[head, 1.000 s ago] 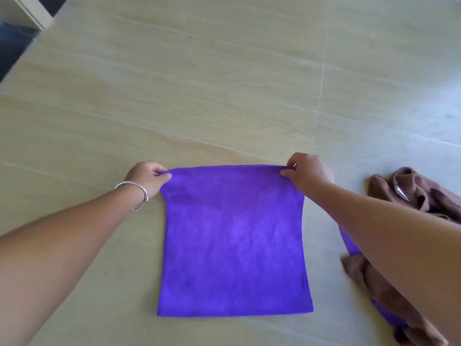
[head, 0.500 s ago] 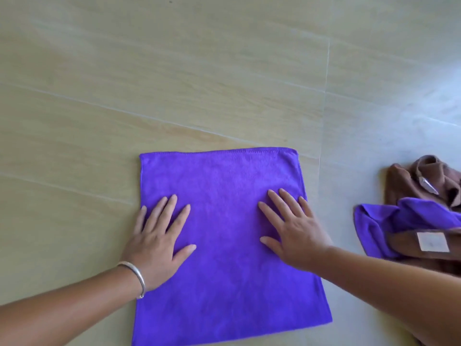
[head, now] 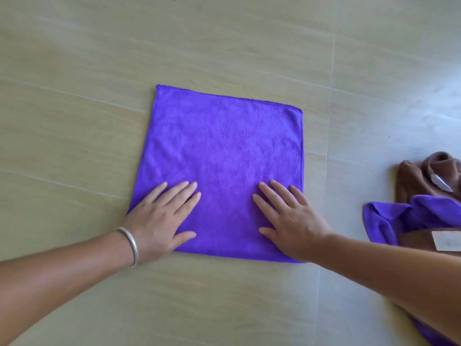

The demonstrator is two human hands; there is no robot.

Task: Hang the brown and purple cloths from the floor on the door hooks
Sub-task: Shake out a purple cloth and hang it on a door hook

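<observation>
Both hands lie flat with fingers spread, the left hand (head: 161, 222) and right hand (head: 290, 224) pressing the purple cloth (head: 222, 156); a cloth pile (head: 424, 203) sits right of the right hand.

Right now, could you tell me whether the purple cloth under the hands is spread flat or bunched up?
Spread flat: the purple cloth lies smooth and square on the floor, both palms pressing its near edge.

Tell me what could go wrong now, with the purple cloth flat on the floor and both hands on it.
1. Both hands, left and right, lie flat on the purple cloth with no grip on it, so it may slide on the smooth floor and wrinkle.
2. The pile of brown and purple cloths lies close beside the right arm, which might drag it.
3. No door hooks are in view, so hanging has not begun.
</observation>
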